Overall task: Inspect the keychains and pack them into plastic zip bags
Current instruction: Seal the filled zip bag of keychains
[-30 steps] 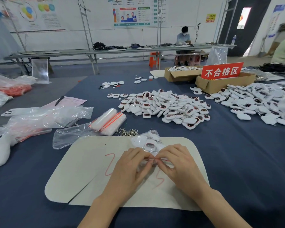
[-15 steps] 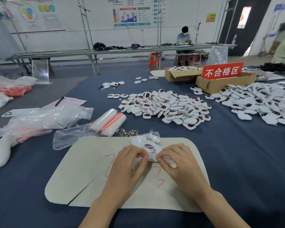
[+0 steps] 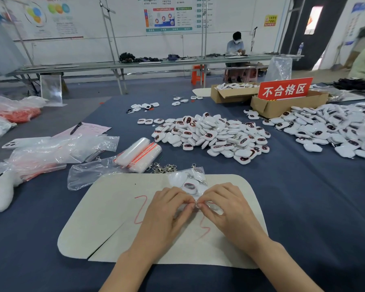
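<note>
A: Two hands on one bag (image 3: 187, 182), over the far half of the mat (image 3: 105, 218). Left hand (image 3: 167, 209) and right hand (image 3: 226, 207) meet fingertip to fingertip at the bag's near edge.

B: Both are pinching, thumb against curled forefinger, right where the zip mouth should be. The other fingers are tucked under, and neither hand has anything else in it.

A: What's inside?

B: White keychains (image 3: 189, 186), one dark face showing plainly through the plastic, and a clasp (image 3: 193, 165) poking toward the mat's far edge. I can't count how many.

A: So inspection looks done for this lot. I'd call this the sealing step.

B: Agreed. The pinch sits mid-mouth, so the next move, to my eye, calls for the fingertips to run outward, each toward its own corner, pressing until the track closes along its whole length.

A: Any risk?

B: A chain caught in the mouth would stop the seal. Whether any of it is closed yet, I can't tell, because the fingers hide it.

A: Plenty left after that. A big pile (image 3: 211, 135) lies beyond the mat and a second pile (image 3: 325, 127) sits far off to the mat's right. The roll (image 3: 139, 153) of fresh bags is just off the far-left corner, with loose clasps (image 3: 164, 168) beside it.
</note>
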A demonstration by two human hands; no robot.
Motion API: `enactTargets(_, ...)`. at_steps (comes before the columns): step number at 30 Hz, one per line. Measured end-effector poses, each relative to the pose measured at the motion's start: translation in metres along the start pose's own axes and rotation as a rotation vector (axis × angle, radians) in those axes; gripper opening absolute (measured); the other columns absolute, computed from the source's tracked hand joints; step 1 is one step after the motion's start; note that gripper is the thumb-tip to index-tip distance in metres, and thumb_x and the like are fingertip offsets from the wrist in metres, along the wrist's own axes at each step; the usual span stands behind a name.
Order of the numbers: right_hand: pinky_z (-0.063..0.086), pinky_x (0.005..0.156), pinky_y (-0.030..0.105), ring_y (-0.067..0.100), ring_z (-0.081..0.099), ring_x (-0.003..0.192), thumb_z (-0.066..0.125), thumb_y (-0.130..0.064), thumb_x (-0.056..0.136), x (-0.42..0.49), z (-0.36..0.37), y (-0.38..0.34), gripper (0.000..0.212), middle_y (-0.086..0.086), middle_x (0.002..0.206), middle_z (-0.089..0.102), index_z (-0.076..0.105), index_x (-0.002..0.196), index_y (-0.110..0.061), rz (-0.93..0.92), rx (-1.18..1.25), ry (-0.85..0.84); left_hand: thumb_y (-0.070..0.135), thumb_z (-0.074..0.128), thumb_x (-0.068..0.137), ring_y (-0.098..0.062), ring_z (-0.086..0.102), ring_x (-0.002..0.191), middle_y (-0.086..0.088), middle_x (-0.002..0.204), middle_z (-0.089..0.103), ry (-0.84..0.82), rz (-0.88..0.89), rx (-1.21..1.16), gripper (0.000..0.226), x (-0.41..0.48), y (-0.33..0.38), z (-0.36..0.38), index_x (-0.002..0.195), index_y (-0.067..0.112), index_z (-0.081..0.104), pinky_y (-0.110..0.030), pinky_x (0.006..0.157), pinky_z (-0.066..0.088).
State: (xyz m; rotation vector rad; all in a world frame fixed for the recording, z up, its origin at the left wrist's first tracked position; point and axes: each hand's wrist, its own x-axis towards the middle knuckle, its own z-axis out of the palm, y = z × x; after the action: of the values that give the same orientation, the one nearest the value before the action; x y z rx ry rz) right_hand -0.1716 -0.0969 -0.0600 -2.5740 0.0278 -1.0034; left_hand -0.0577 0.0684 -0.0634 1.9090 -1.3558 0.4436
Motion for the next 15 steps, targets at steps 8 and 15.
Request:
enactTargets(8, 0.049, 0.083, 0.037, 0.013, 0.058, 0.093, 0.065, -0.035, 0.092, -0.0001, 0.0048, 0.0028, 0.011, -0.019, 0.095, 0.065, 0.072, 0.094, -0.027, 0.040, 0.032, 0.087, 0.031, 0.056, 0.098, -0.006, 0.053, 0.092, 0.019, 0.100, 0.055, 0.046, -0.029, 0.028, 0.007, 0.0009, -0.0012, 0.0017, 0.099, 0.026, 0.062, -0.028, 0.082, 0.040)
enactTargets(15, 0.043, 0.088, 0.031, 0.009, 0.054, 0.098, 0.060, -0.038, 0.092, -0.0008, 0.0050, 0.0046, 0.011, -0.022, 0.097, 0.065, 0.070, 0.093, -0.032, 0.042, 0.041, 0.022, 0.034, 0.056, 0.099, -0.011, 0.057, 0.095, 0.014, 0.102, 0.063, 0.035, 0.041, 0.089, 0.016, 0.0017, 0.0014, 0.0036, 0.100, 0.024, 0.068, -0.026, 0.086, 0.040)
